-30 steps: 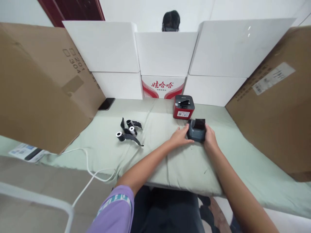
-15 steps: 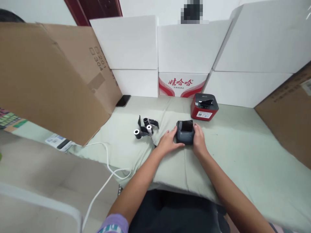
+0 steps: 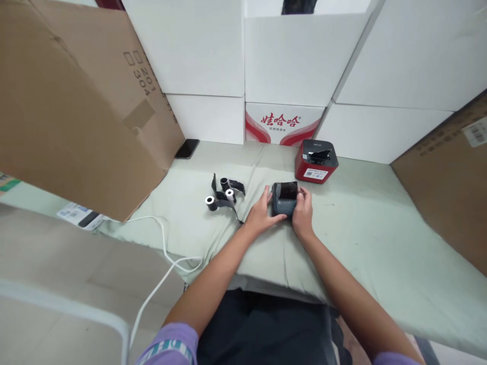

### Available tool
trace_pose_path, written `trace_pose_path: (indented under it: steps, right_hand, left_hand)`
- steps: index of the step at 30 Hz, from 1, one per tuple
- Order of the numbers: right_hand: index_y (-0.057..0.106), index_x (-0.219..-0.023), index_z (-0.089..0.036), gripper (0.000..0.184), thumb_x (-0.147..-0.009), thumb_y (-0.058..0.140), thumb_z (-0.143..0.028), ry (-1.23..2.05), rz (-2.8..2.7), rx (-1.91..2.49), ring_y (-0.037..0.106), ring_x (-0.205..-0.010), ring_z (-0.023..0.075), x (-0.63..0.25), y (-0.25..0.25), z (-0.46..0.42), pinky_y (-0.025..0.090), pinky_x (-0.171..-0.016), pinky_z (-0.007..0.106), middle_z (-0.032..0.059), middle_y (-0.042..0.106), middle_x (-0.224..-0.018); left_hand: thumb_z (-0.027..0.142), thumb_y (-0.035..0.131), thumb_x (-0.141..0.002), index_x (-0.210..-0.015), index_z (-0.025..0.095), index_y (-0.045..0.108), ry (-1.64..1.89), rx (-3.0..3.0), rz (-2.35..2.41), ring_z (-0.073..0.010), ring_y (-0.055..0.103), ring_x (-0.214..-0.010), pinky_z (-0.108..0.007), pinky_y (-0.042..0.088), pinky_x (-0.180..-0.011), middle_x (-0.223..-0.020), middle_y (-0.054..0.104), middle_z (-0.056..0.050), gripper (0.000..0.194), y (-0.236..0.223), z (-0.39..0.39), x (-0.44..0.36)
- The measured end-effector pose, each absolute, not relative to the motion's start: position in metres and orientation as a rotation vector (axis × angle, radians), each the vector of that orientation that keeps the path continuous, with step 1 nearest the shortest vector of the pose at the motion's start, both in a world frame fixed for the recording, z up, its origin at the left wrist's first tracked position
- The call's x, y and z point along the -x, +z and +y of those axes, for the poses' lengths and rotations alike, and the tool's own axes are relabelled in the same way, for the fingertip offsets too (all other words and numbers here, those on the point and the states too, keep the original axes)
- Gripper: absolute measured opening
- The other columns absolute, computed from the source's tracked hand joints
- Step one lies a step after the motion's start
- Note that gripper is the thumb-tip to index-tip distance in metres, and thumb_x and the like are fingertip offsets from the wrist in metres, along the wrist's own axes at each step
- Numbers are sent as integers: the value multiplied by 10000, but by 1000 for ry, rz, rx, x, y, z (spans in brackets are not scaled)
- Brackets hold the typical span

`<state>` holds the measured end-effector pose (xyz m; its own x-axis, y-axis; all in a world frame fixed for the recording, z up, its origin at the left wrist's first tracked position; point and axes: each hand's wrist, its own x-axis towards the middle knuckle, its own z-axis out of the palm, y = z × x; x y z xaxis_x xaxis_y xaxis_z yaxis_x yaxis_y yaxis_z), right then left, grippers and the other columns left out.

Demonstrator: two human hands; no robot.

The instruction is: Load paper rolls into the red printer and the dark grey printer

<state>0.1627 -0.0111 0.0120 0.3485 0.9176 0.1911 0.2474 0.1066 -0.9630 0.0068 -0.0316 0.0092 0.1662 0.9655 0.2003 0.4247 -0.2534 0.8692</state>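
Note:
A small dark grey printer [image 3: 284,205] lies on the cloth-covered table, with a glossy black strip [image 3: 288,190] sticking out of its top. My left hand [image 3: 261,213] holds its left side, index finger along the edge and thumb at the front corner. On the right side my right hand [image 3: 303,210] grips it, fingers curled and thumb up by the top. Just behind stands a red and black printer [image 3: 316,161], also with a black strip in its slot. Left of my left hand are several small paper rolls [image 3: 210,203] with loose black tails.
Stacked white boxes [image 3: 283,61] wall off the back. Brown cardboard stands at the left [image 3: 87,116] and right [image 3: 449,177]. A phone [image 3: 187,148] lies near the left cardboard. A white cable [image 3: 163,238] hangs over the table's front edge.
The view has tilted down a little. My right hand's fingers have curled and its thumb has shifted at the printer's right side. My left hand keeps its hold on the left side.

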Motion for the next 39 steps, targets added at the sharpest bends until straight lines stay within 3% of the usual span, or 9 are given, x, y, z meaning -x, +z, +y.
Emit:
trace_pose_path:
  steps: [7, 15, 21, 27, 33, 39]
  right_hand:
    - [523, -1349, -170, 571, -951, 381, -554, 703, -1161, 1451, 571, -1291, 293, -160, 19, -13, 399, -1118, 467, 191, 632, -1372]
    - [550, -1304, -176, 530, -951, 387, -537, 674, -1171, 1418, 602, -1244, 290, -160, 13, -8, 428, -1088, 461, 187, 661, -1332]
    - [595, -1269, -200, 504, -949, 397, -535, 660, -1146, 1388, 618, -1208, 272, -161, 12, -6, 452, -1063, 442, 154, 684, -1296]
    - [722, -1113, -168, 500, -984, 342, -466, 544, -1150, 1265, 621, -1233, 258, -166, 17, -9, 418, -1124, 435, 154, 703, -1295]
    - [602, -1370, -157, 585, -981, 386, -537, 713, -1104, 1144, 617, -1307, 257, -175, 16, -6, 426, -1150, 463, 164, 636, -1421]
    - [429, -1530, -236, 741, -929, 444, -669, 888, -1283, 977, 426, -1499, 211, -187, 18, 15, 329, -1238, 437, 101, 441, -1620]
  left_hand:
    - [511, 905, -637, -1637, 112, 95, 865, -1871, 1434, -367, 480, -1447, -493, 412, -1197, -1549, 482, -247, 1347, 7, -25, -5]
    - [568, 859, -670, -1506, 165, 441, 914, -2003, 1455, -366, 623, -1297, -477, 500, -1101, -1414, 633, -183, 1017, 12, -25, -3]
    - [534, 863, -674, -1496, 124, 453, 915, -1998, 1475, -368, 604, -1316, -497, 476, -1128, -1435, 605, -214, 1007, 10, -23, -4]
    - [492, 880, -679, -1504, 182, 466, 1006, -2004, 1317, -327, 569, -1367, -465, 429, -1183, -1485, 580, -164, 974, 11, -22, -3]
    - [480, 877, -690, -1505, 189, 476, 1020, -1997, 1307, -330, 560, -1377, -474, 421, -1188, -1487, 581, -157, 954, 12, -23, -2]
    - [500, 873, -696, -1504, 183, 478, 1037, -2000, 1298, -320, 561, -1378, -461, 418, -1191, -1488, 581, -155, 954, 9, -21, -1]
